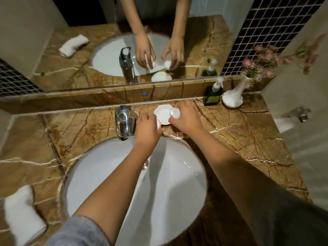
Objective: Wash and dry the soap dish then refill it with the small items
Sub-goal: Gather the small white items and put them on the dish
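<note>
1. The white soap dish (pixel 162 113) sits on the brown marble counter (pixel 248 132), behind the sink basin (pixel 110 174) and just right of the chrome faucet (pixel 123 124), close to the low marble ledge under the mirror (pixel 204 32).
2. The left hand (pixel 147 128) reaches over the basin's far rim to the dish's near-left edge; its fingers are curled around a small white item (pixel 158 124), which touches or nearly touches the dish rim.
3. The right hand (pixel 186 118) lies at the dish's right side, fingers closed on a second small white rounded item (pixel 175 113) held over the dish's right edge.
4. What these small items are is too blurred to tell.
5. A folded white towel (pixel 23 217) lies on the counter to the left of the basin, well apart from the dish.
6. A dark green pump bottle (pixel 213 94) stands against the ledge to the right of the dish, with a white vase (pixel 233 98) of pink flowers (pixel 262 63) just beside it.
7. The mirror repeats both hands, the dish and the faucet.
</note>
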Demonstrator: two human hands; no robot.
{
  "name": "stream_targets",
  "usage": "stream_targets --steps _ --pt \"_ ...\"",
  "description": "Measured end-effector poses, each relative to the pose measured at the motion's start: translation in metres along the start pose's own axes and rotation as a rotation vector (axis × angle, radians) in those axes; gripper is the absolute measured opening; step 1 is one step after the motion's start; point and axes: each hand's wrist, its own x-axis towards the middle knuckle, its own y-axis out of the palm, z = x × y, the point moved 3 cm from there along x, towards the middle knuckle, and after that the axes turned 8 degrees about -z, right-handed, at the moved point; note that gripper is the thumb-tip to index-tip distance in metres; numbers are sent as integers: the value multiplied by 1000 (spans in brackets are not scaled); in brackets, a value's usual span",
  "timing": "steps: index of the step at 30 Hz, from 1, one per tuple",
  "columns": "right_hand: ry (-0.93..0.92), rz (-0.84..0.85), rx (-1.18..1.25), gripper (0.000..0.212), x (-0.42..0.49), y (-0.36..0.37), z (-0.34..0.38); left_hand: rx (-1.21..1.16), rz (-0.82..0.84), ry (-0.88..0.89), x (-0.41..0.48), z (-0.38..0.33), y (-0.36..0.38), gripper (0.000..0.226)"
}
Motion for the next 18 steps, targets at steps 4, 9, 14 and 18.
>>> stream_targets --steps 4,9,14,18 --pt "-108 100 -68 58 27 25 16 1 1 -59 0 14 10 39" --pt "-153 174 -128 54 34 48 12 0 0 -79 7 21 17 39" --pt "-176 168 -112 52 32 52 8 -11 9 -97 4 21 18 42" --pt "-166 75 -48 52 28 44 4 -39 -12 -67 11 16 15 43"
